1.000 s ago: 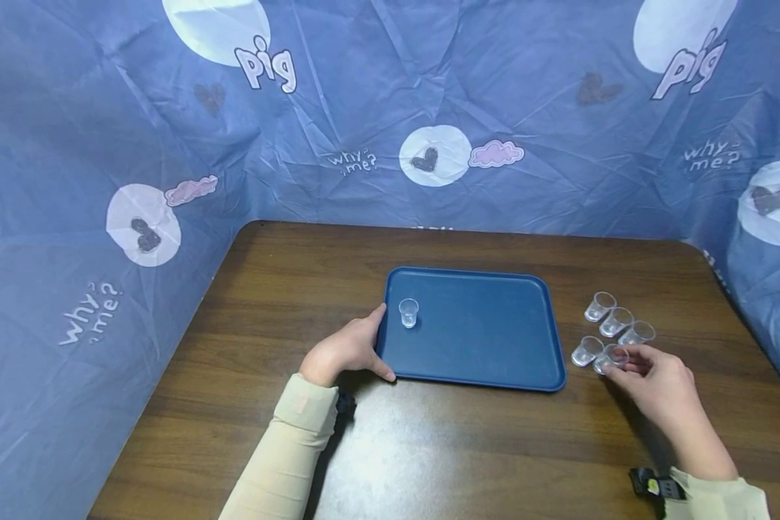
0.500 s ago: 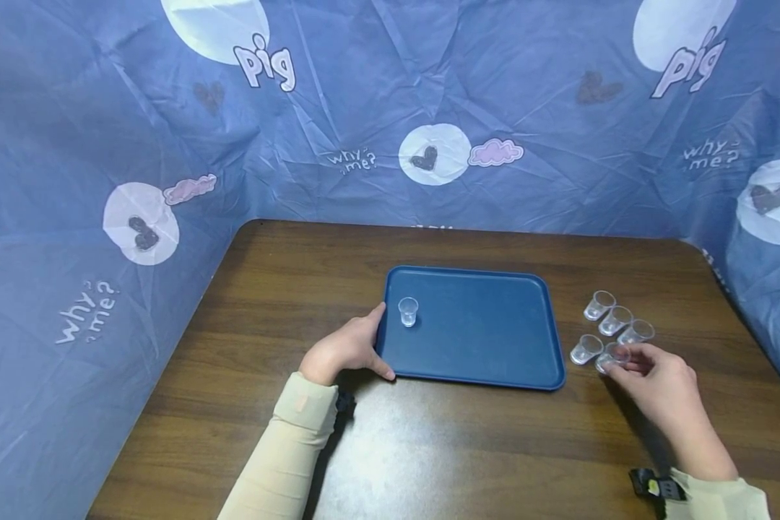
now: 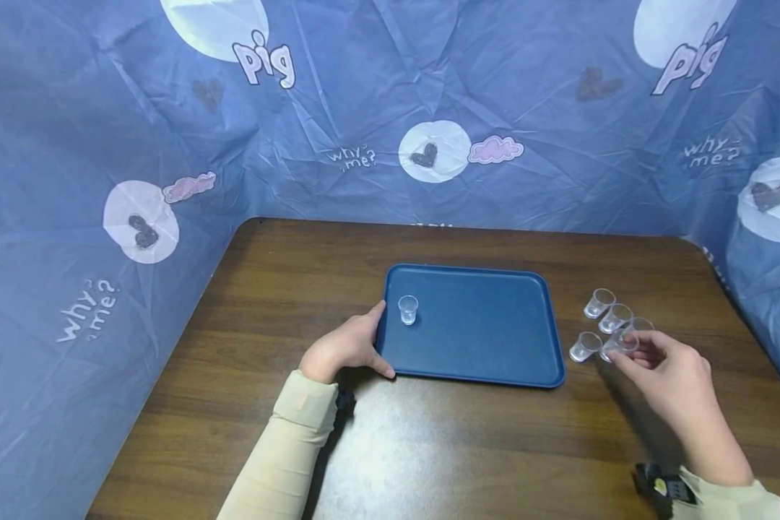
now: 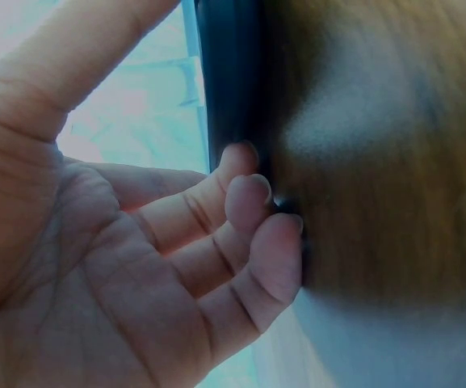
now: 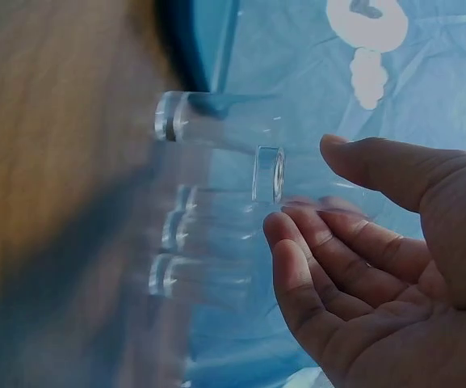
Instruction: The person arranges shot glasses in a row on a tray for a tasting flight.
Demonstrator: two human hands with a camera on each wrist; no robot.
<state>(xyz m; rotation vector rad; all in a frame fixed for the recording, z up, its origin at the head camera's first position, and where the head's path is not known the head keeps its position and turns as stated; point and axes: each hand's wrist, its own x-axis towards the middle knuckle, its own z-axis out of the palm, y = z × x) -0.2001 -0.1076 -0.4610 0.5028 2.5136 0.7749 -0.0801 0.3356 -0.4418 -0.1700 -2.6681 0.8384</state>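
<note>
My right hand [image 3: 676, 375] pinches a small clear shot glass [image 3: 624, 345] by its upper part, thumb on one side and fingers on the other. In the right wrist view, the base of this shot glass [image 5: 267, 174] is raised above those of the glasses around it. At the tray's near left corner rests my left hand [image 3: 344, 350], its thumb along the near edge and its index finger along the left edge of the blue tray [image 3: 481, 332]. In the left wrist view, the other fingers [image 4: 274, 259] bend loosely beside the tray's side. One clear shot glass [image 3: 408, 310] stands upright toward the tray's left end.
Several more clear shot glasses [image 3: 599, 303] stand close together right of the tray, one partly hidden behind the held glass. The brown wooden table [image 3: 468, 440] has rounded far corners. A blue printed cloth [image 3: 338, 94] hangs behind it and along its sides.
My right hand has lifted its shot glass slightly off the table, moving a little up and to the right. The left hand, the tray and the glass on it stay in place.
</note>
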